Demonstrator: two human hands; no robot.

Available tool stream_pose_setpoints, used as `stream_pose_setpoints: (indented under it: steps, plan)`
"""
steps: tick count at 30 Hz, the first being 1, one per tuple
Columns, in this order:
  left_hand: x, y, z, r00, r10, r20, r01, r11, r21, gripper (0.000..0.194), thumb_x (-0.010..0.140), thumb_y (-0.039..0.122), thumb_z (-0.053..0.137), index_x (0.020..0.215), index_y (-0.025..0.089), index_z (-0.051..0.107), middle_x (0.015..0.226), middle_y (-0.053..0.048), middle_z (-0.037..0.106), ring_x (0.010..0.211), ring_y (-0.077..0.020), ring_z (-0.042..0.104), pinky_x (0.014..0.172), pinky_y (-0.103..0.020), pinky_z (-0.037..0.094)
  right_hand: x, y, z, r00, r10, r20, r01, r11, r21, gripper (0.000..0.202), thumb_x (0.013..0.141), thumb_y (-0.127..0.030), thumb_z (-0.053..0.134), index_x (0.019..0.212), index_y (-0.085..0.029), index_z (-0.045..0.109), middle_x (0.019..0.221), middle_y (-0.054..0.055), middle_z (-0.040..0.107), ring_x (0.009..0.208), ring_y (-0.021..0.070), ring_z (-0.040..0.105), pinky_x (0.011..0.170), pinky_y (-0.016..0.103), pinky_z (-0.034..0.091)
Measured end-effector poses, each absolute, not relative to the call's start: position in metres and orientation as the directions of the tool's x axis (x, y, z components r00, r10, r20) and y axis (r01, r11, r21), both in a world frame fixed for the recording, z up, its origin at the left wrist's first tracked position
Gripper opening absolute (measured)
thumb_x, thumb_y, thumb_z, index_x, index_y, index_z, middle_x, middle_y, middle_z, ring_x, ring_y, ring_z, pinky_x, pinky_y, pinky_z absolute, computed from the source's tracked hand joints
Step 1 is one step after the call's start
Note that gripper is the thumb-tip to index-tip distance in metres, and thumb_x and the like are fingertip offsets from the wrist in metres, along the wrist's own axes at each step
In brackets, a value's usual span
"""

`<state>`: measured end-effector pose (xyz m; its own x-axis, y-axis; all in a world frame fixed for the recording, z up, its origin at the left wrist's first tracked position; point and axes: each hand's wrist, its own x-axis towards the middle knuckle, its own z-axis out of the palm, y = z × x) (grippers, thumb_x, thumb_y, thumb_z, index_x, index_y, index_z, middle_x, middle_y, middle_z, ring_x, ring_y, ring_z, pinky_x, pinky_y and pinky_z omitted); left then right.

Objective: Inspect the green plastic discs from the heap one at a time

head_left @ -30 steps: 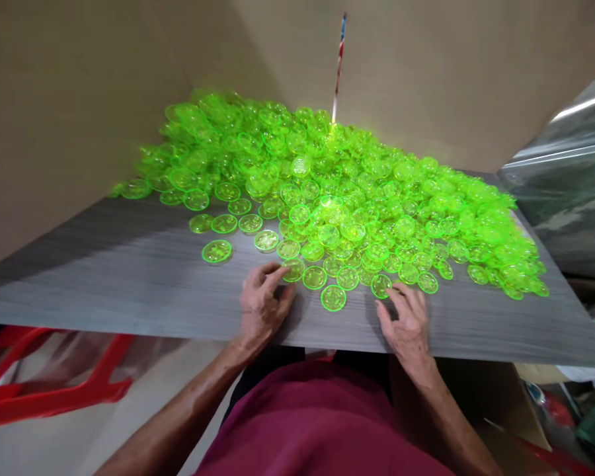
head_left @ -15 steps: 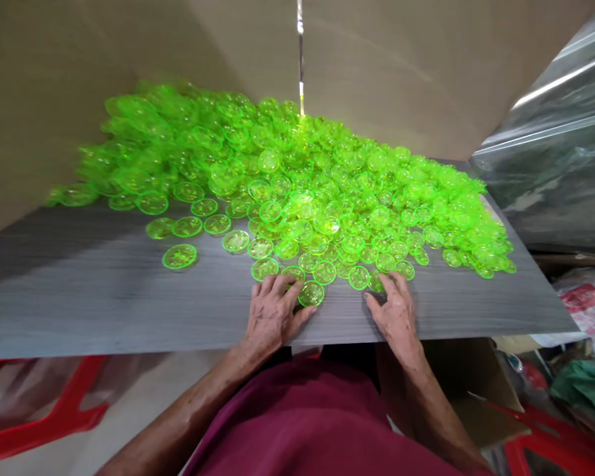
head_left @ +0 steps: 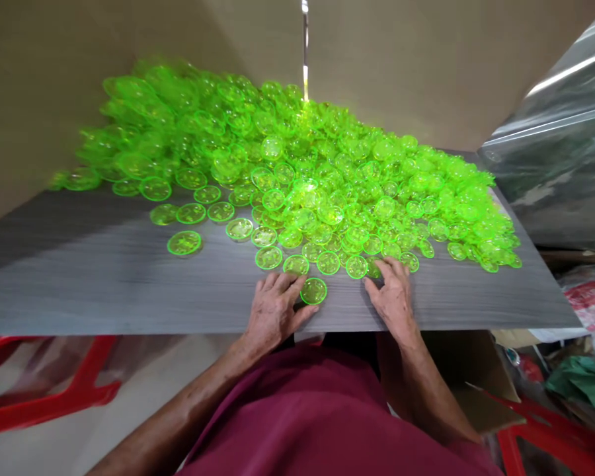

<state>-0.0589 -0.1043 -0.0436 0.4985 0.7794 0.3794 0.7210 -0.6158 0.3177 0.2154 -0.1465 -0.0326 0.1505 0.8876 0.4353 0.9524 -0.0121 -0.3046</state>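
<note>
Green translucent discs (head_left: pixel 328 263) are noted just ahead of both hands, at the centre of the frame. The left hand (head_left: pixel 276 305) is laid palm down, its thumb and forefinger spread open about a single disc (head_left: pixel 313 291) lying near the table's front edge. A second disc (head_left: pixel 296 264) is placed at its fingertips; whether it is touched cannot be told. The right hand (head_left: pixel 391 294) is positioned right of centre, its fingers bent and parted from the thumb; a partly covered disc (head_left: pixel 373 267) is seen at the fingertips, and whether it is gripped cannot be told. Beyond, a large heap (head_left: pixel 272 149) of like discs is banked from upper left to mid right. The heap is borne by a grey wood-grained tabletop (head_left: pixel 129 277) and is backed by brown panels (head_left: pixel 401 66). Clear sheeting (head_left: pixel 565 172) is observed at upper right, a red plastic frame (head_left: pixel 86 380) at lower left, and a maroon garment (head_left: pixel 297 410) at bottom centre.
</note>
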Motion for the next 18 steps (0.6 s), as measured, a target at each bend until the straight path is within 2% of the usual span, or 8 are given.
stream_pose_setpoints:
  steps: [3, 7, 11, 14, 16, 18]
  plan:
    - [-0.064, -0.104, -0.043, 0.507, 0.792, 0.34, 0.713, -0.607, 0.352, 0.049, 0.088, 0.051, 0.074, 0.127, 0.021, 0.07, 0.113, -0.013, 0.073, 0.1, -0.0322, 0.062, 0.077, -0.042, 0.047, 0.214, -0.14, -0.028, 0.136, 0.915, 0.38, 0.964, -0.034, -0.264, 0.029, 0.089, -0.026, 0.065, 0.116, -0.018, 0.073, 0.121, 0.016, 0.068, 0.113, 0.0324, 0.061, 0.1, 0.051, 0.051]
    - [-0.07, -0.105, -0.045, 0.498, 0.805, 0.323, 0.708, -0.593, 0.384, 0.051, 0.088, 0.051, 0.074, 0.13, 0.022, 0.068, 0.117, -0.011, 0.074, 0.102, -0.0313, 0.063, 0.079, -0.041, 0.047, 0.217, -0.132, -0.022, 0.08, 0.942, 0.325, 0.956, 0.019, -0.293, 0.026, 0.089, -0.022, 0.063, 0.113, -0.017, 0.074, 0.111, 0.014, 0.07, 0.104, 0.0292, 0.065, 0.096, 0.045, 0.054]
    - [-0.068, -0.105, -0.048, 0.48, 0.805, 0.348, 0.712, -0.589, 0.382, 0.051, 0.086, 0.049, 0.078, 0.127, 0.02, 0.069, 0.114, -0.012, 0.074, 0.101, -0.0311, 0.063, 0.078, -0.04, 0.046, 0.223, -0.128, -0.018, -0.01, 0.952, 0.307, 0.951, 0.104, -0.291, 0.032, 0.09, -0.022, 0.061, 0.12, -0.016, 0.072, 0.121, 0.015, 0.072, 0.113, 0.0307, 0.066, 0.101, 0.049, 0.053]
    - [-0.064, -0.105, -0.046, 0.474, 0.806, 0.354, 0.73, -0.585, 0.354, 0.052, 0.083, 0.046, 0.082, 0.124, 0.017, 0.071, 0.111, -0.013, 0.075, 0.099, -0.0315, 0.063, 0.076, -0.039, 0.045, 0.225, -0.131, -0.018, -0.036, 0.951, 0.308, 0.951, 0.127, -0.282, 0.034, 0.092, -0.024, 0.059, 0.123, -0.018, 0.071, 0.122, 0.016, 0.073, 0.116, 0.0318, 0.066, 0.104, 0.053, 0.051]
    - [-0.061, -0.105, -0.044, 0.475, 0.804, 0.358, 0.742, -0.584, 0.328, 0.052, 0.081, 0.045, 0.083, 0.123, 0.016, 0.072, 0.109, -0.014, 0.075, 0.098, -0.0318, 0.063, 0.076, -0.039, 0.044, 0.227, -0.134, -0.019, 0.012, 0.941, 0.337, 0.934, 0.11, -0.341, 0.034, 0.092, -0.028, 0.06, 0.124, -0.018, 0.071, 0.119, 0.015, 0.074, 0.112, 0.0316, 0.067, 0.103, 0.053, 0.051]
    - [-0.06, -0.105, -0.042, 0.48, 0.798, 0.364, 0.744, -0.59, 0.313, 0.052, 0.081, 0.044, 0.084, 0.122, 0.014, 0.073, 0.107, -0.015, 0.074, 0.098, -0.0322, 0.063, 0.075, -0.04, 0.044, 0.229, -0.137, -0.021, 0.132, 0.924, 0.36, 0.869, 0.067, -0.49, 0.034, 0.091, -0.035, 0.064, 0.12, -0.02, 0.073, 0.11, 0.013, 0.077, 0.102, 0.0293, 0.069, 0.098, 0.051, 0.054]
